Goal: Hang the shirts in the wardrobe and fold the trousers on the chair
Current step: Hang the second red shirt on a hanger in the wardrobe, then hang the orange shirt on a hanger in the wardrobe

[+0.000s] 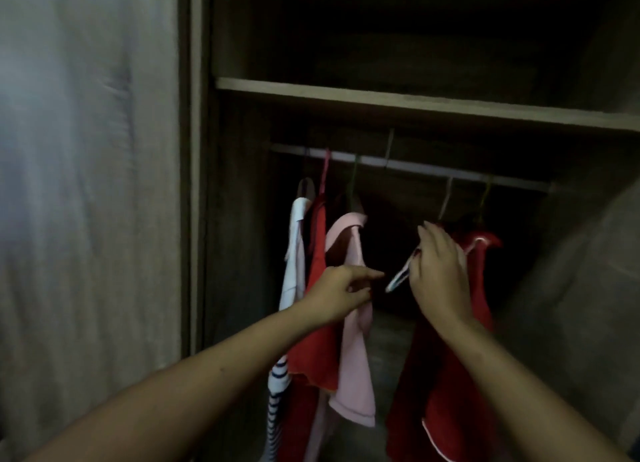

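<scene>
Inside the dark wardrobe a rail point(415, 166) carries several hangers. On its left hang a white shirt point(294, 254), a red garment point(317, 323) and a pink shirt point(353, 357). On the right hangs a dark red shirt with white piping point(446, 392). My right hand point(438, 271) rests on that shirt's collar and grips its pale collar edge point(400, 280). My left hand point(341, 292) is in front of the pink shirt, fingers loosely curled and pointing right; whether it pinches cloth is unclear. No trousers or chair are visible.
A wooden shelf point(415, 107) runs above the rail. A pale sliding door panel point(86, 202) fills the left side. A striped garment point(277, 392) hangs low at the left. A dark gap lies between the pink and dark red shirts.
</scene>
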`<action>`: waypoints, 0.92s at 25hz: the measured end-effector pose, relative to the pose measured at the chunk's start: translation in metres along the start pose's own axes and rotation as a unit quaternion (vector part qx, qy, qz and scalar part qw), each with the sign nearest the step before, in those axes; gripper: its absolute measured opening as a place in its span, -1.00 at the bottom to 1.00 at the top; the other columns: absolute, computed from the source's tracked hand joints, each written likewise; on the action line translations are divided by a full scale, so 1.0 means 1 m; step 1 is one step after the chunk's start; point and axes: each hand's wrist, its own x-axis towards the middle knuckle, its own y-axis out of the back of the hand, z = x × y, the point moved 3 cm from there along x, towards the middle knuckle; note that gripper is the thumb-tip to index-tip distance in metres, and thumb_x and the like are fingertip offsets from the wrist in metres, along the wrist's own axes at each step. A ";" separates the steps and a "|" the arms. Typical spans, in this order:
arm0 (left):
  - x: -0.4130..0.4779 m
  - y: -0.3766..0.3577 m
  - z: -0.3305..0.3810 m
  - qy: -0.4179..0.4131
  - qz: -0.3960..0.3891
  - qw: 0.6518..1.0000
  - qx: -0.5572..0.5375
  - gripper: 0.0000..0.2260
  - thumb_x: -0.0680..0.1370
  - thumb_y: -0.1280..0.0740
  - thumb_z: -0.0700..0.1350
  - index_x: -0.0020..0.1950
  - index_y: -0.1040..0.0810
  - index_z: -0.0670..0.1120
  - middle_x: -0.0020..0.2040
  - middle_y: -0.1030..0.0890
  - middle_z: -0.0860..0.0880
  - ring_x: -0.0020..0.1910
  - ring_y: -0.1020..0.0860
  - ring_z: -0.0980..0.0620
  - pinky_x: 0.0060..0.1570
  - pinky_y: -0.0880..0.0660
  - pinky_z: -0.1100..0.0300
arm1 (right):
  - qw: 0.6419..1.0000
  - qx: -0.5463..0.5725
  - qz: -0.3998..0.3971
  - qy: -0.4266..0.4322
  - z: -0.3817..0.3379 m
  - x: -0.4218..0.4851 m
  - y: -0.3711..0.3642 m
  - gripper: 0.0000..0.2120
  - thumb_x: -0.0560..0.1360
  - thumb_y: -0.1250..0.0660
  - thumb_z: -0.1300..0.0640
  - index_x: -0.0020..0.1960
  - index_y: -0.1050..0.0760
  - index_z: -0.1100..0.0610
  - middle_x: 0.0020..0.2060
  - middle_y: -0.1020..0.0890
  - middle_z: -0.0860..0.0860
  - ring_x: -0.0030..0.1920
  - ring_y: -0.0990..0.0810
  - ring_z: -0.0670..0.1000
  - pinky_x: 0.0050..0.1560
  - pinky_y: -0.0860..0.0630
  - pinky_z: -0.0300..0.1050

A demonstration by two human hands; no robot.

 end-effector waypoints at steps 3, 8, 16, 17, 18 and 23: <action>-0.056 0.046 -0.021 0.018 0.056 0.997 -0.046 -0.65 0.49 -0.28 -0.32 0.27 -0.53 -0.19 0.20 -0.61 -0.12 0.17 -0.58 0.05 0.20 -0.46 0.30 | 0.989 0.112 0.011 0.091 -0.084 -0.015 -0.005 -0.61 0.41 -0.13 0.26 0.22 -0.46 0.24 0.15 -0.57 0.15 0.18 -0.50 0.14 0.25 -0.42 0.07; -0.197 0.169 -0.087 0.154 0.186 0.970 -0.039 -0.67 0.51 -0.26 -0.33 0.27 -0.52 -0.19 0.14 -0.63 -0.18 -0.01 -0.57 0.17 0.10 -0.51 0.18 | 0.932 0.300 -0.039 0.197 -0.238 -0.036 -0.031 -0.74 0.44 -0.17 0.29 0.11 -0.47 0.24 0.02 -0.54 0.16 0.05 -0.48 0.15 0.15 -0.42 0.06; -0.481 0.394 -0.189 0.424 0.372 0.813 0.147 -0.73 0.49 -0.31 -0.31 0.18 -0.60 -0.18 0.12 -0.65 -0.15 0.10 -0.60 0.02 0.22 -0.48 0.13 | 0.821 0.449 -0.178 0.305 -0.540 -0.096 -0.123 -0.83 0.47 -0.22 0.32 0.05 -0.47 0.22 -0.07 -0.53 0.14 -0.04 -0.50 0.13 0.02 -0.46 0.00; -0.515 0.417 -0.201 0.457 0.384 0.784 0.169 -0.73 0.50 -0.31 -0.29 0.18 -0.60 -0.17 0.14 -0.64 -0.12 0.14 -0.58 0.00 0.24 -0.46 0.14 | 0.807 0.458 -0.210 0.309 -0.578 -0.106 -0.140 -0.83 0.47 -0.23 0.32 0.05 -0.48 0.23 -0.06 -0.53 0.13 -0.04 -0.51 0.11 0.01 -0.46 -0.04; -0.547 0.438 -0.215 0.489 0.394 0.757 0.181 -0.74 0.51 -0.30 -0.27 0.19 -0.60 -0.15 0.17 -0.63 -0.10 0.17 -0.56 0.00 0.23 -0.43 0.18 | 0.792 0.471 -0.238 0.307 -0.614 -0.117 -0.156 -0.83 0.48 -0.23 0.31 0.05 -0.48 0.22 -0.05 -0.54 0.12 -0.04 -0.51 0.08 0.00 -0.45 -0.10; -0.664 0.497 -0.298 0.654 0.362 0.638 0.183 -0.75 0.59 -0.23 -0.08 0.13 -0.60 -0.17 0.11 -0.62 -0.15 0.03 -0.57 -0.06 0.00 -0.45 0.15 | 0.744 0.478 -0.401 0.238 -0.750 -0.183 -0.233 -0.90 0.52 -0.25 0.22 0.01 -0.51 0.16 -0.12 -0.52 -0.03 -0.11 -0.50 -0.07 -0.17 -0.34 -0.38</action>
